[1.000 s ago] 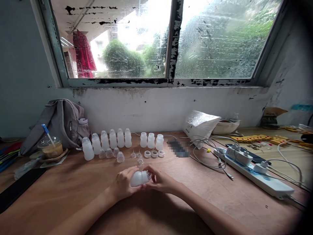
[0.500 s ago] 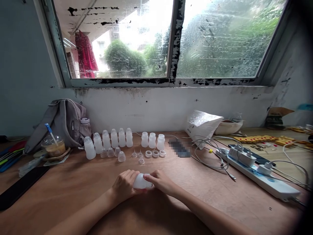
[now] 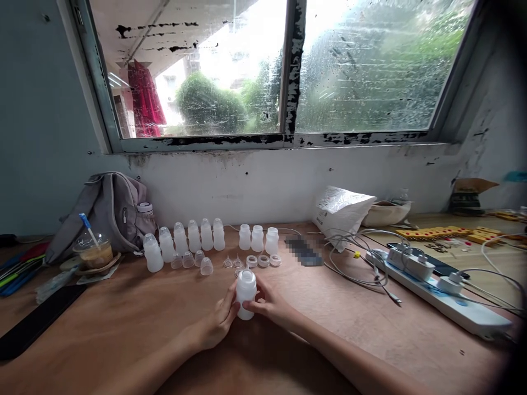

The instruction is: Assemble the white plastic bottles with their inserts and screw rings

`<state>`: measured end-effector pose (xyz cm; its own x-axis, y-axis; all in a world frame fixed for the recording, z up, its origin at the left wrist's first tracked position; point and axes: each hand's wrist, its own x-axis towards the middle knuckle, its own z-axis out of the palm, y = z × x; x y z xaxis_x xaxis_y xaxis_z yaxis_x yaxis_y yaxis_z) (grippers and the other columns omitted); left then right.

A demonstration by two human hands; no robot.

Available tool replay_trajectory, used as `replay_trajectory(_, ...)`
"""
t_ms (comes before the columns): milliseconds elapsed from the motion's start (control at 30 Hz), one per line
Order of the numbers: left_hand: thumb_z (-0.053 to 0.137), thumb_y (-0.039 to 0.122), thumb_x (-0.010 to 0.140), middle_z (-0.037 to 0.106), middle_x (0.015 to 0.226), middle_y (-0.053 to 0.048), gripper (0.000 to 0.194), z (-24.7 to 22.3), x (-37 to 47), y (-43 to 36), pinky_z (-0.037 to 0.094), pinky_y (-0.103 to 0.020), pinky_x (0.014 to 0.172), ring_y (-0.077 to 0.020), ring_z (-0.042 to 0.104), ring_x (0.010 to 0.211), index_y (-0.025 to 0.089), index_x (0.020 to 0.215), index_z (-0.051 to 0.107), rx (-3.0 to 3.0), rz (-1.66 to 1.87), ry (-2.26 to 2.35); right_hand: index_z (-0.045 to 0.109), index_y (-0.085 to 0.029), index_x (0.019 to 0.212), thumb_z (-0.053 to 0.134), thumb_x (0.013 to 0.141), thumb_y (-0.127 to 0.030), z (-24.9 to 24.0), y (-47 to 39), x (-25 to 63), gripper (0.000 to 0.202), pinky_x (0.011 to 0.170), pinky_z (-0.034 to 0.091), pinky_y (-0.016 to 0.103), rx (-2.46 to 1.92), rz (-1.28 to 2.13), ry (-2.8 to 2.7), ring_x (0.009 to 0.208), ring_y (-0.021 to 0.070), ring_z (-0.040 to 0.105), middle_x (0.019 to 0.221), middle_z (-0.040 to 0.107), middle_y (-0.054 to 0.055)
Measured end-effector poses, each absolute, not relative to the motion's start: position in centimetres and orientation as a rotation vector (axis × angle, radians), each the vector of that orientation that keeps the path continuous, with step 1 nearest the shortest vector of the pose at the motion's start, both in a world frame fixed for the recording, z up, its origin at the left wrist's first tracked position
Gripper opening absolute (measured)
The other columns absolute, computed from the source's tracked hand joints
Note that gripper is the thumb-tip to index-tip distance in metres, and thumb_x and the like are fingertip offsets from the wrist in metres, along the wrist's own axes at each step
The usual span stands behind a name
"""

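Observation:
Between my two hands a frosted white baby bottle [image 3: 246, 293] stands upright on the table, its round top facing up with no domed cap on it. My left hand [image 3: 220, 321] holds the bottle's left side, and my right hand [image 3: 269, 304] grips it from the right with the thumb across the front. Just beyond lie clear teats [image 3: 228, 263], partly hidden by the bottle, and three white collar rings [image 3: 263, 260]. Several clear domed caps [image 3: 188, 259] sit to the left. Behind them stand several capped bottles [image 3: 193, 237] and three uncapped bottles [image 3: 257, 238].
On the left are a grey backpack [image 3: 111, 214], an iced drink cup [image 3: 94, 253] and a black flat pad [image 3: 45, 318]. To the right are a blurred dark object [image 3: 304, 251], loose cables [image 3: 349, 274], a white power strip [image 3: 444, 299] and a silvery white bag [image 3: 341, 211].
The bottle was lying sideways between my hands; it is now upright, with its top up. Both hands have turned with it and now hold its sides.

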<state>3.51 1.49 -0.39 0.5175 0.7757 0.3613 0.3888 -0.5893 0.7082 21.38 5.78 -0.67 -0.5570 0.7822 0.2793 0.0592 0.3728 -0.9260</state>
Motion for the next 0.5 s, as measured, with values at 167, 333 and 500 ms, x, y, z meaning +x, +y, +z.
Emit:
replay_trajectory(167,0.032,0.019,0.087,0.046,0.124,-0.006,0.039,-0.9,-0.4,5.2,0.034,-0.038,0.097,-0.0199,0.040,0.115,0.024,0.125,0.038,2.750,0.934,1.225,0.042,-0.022,0.113,0.058,0.075,-0.038,-1.1,5.8,21.4,0.044,0.073,0.044,0.030,-0.723,1.230,-1.909,0.088,0.0186,0.053,0.099,0.056,0.003)
replay_trajectory(333,0.034,0.015,0.082,0.047,0.120,-0.013,0.035,-1.9,-8.1,9.5,0.035,-0.044,0.091,-0.0278,0.038,0.114,0.016,0.114,0.049,2.686,1.157,2.133,0.037,-0.021,0.111,0.058,0.074,-0.039,-1.1,6.1,21.5,0.045,0.074,0.044,0.031,-0.737,1.311,-1.755,0.085,0.0182,0.055,0.092,0.059,0.004)
replay_trajectory(500,0.042,0.026,0.078,0.047,0.114,-0.016,0.030,-3.5,-12.6,11.0,0.035,-0.048,0.086,-0.0330,0.040,0.107,0.013,0.102,0.052,2.298,1.106,2.512,0.044,-0.021,0.104,0.056,0.075,-0.043,0.0,5.8,21.8,0.039,0.071,0.043,0.031,-0.756,1.373,-1.673,0.084,0.0197,0.056,0.088,0.061,0.003)
